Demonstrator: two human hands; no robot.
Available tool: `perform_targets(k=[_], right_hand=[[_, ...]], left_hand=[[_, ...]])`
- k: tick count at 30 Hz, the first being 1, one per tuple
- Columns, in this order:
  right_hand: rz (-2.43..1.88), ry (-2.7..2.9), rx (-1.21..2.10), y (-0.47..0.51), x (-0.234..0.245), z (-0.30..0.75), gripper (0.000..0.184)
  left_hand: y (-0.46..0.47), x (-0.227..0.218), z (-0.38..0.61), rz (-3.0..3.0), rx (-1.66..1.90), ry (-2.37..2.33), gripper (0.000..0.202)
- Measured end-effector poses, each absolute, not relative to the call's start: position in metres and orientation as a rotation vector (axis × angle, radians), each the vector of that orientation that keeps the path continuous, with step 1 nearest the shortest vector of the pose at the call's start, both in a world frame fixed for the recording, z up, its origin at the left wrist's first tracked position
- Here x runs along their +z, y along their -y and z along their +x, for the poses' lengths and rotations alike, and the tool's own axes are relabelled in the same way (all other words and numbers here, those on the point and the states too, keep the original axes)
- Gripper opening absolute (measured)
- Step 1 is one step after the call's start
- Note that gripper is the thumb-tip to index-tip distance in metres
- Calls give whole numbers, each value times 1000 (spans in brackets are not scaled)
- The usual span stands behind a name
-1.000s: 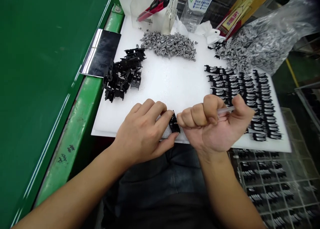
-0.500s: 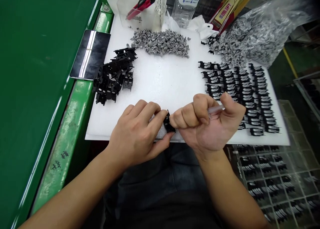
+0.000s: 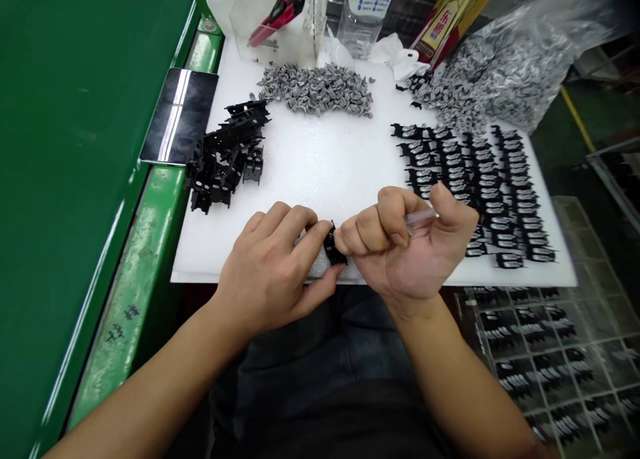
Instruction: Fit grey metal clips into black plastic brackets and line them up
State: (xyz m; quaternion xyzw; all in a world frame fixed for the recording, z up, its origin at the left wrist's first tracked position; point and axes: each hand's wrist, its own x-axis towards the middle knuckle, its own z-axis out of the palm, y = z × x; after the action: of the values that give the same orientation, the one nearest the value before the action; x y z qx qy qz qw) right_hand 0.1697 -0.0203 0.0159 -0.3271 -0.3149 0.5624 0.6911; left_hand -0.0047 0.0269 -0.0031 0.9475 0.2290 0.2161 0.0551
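Near the front edge of the white board, my left hand pinches a small black plastic part between thumb and forefinger. My right hand is curled around a slim translucent stick, whose visible end pokes out between thumb and forefinger. The stick's other end is hidden in the fist. The curled fingers of my right hand press against the black part's right side. Farther left lies a heap of similar black parts, and small grey pieces are piled at the back.
Rows of black parts with grey pieces cover the board's right side. Behind them lies a clear plastic bag of grey pieces. A bottle and a clear box with red-handled tools stand behind; a dark tablet-like slab lies left.
The view has shifted slightly. My right hand and the stick have moved a little to the left, while both hands keep their hold.
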Motion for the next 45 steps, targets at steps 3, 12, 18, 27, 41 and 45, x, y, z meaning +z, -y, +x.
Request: perform_targets(k=[3,12,18,27,41,45], right_hand=[[-711,686,1255,21,15,170,70],[-691,694,1254,22,14,172,69],[-657,718,1255,22,12,173,68],[-681,711,1232,23,13,172,67],[-667,704,1209,22,15,170,64],[-682,707,1211,21,15,168,67]], left_hand=[[-27,-3,-4,2872,649,-695,40],[-27,-3,-4,2875,655,-687,44],[-27,-2,-4,2865,660,-677,43],[-27,-2,-4,2875,663,-687,45],[-26,-3,-5,2836,674,-698,44],[-27,-3,-4,2844,674,-702,43]])
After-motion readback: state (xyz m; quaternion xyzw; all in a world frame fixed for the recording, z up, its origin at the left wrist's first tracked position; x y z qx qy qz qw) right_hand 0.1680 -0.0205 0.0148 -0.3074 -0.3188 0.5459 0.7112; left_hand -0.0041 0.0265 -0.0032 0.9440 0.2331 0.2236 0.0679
